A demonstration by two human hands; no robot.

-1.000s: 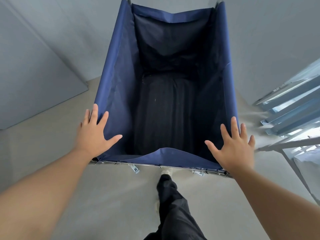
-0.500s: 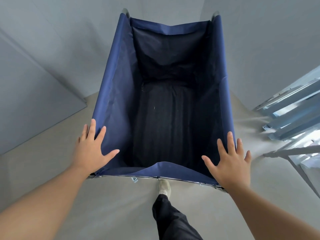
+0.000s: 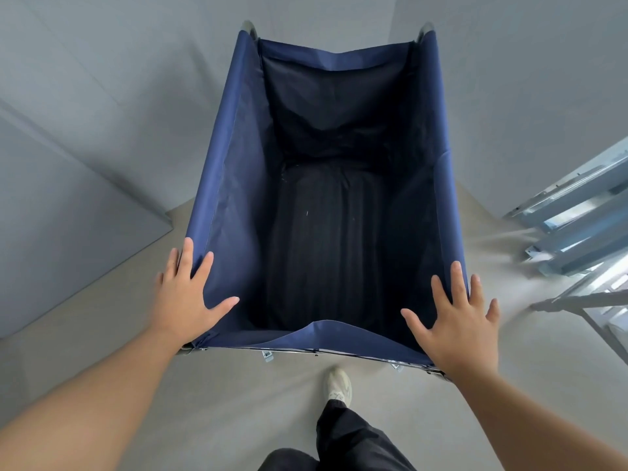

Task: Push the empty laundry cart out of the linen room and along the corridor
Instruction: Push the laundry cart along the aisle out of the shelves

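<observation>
The laundry cart is a deep navy fabric bin on a metal frame, straight ahead of me, and its dark inside holds nothing. My left hand lies flat on the near left corner of the rim with fingers spread. My right hand rests the same way on the near right corner. Neither hand curls around the frame. The cart's wheels are hidden under the bin.
A grey door or panel stands at the left, its lower corner close to the cart's side. A metal shelf rack is on the right. A grey wall rises beyond the cart's far end. My shoe is on the pale floor behind the cart.
The cart and I have rolled forward: the left panel's corner and the rack slid toward me in view. My foot has stepped. Both hands stayed flat on the near corners.
</observation>
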